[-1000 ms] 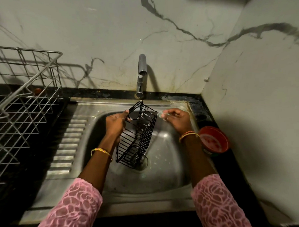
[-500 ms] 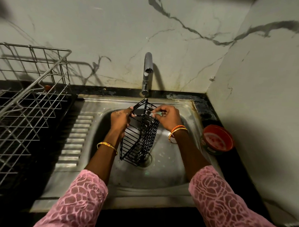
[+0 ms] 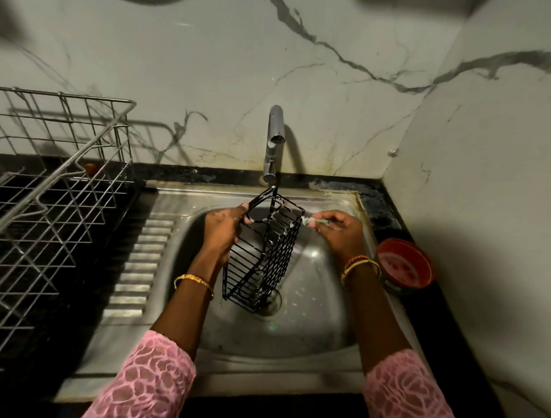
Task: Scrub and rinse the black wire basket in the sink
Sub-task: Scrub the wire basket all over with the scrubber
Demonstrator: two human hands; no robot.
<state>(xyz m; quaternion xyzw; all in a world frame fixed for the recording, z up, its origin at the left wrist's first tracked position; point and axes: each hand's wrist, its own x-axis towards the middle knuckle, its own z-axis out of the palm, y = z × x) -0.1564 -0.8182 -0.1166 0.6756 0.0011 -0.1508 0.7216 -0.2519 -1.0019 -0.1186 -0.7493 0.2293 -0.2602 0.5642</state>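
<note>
The black wire basket [image 3: 261,255] is held on end over the sink [image 3: 314,305], its long axis running from below the tap [image 3: 274,142] down toward the drain [image 3: 271,300], with the lower end just above or at the drain; contact there cannot be confirmed. The left hand [image 3: 221,230] grips the upper left edge of the basket, fingers curled round the wire frame. The right hand [image 3: 338,232] sits just beside the upper right corner of the basket and pinches a small pale scrubber [image 3: 311,222] between fingertips and thumb; the scrubber tip is at the wire mesh, and whether it touches cannot be determined. The sink is a stainless steel unit with a ribbed draining board [image 3: 139,259] on its left, set into a dark counter [image 3: 391,210]. A metal dish rack [image 3: 47,199] stands on the counter to the left of the draining board. A red bowl [image 3: 404,266] rests on the counter at the right edge of the sink, near the right wrist. The walls behind and to the right are pale marble-pattern panels with dark veins, meeting in a corner. Both forearms extend forward over the front rim of the sink, in pink patterned sleeves [image 3: 146,383], with bangles [image 3: 195,281] at each wrist.
</note>
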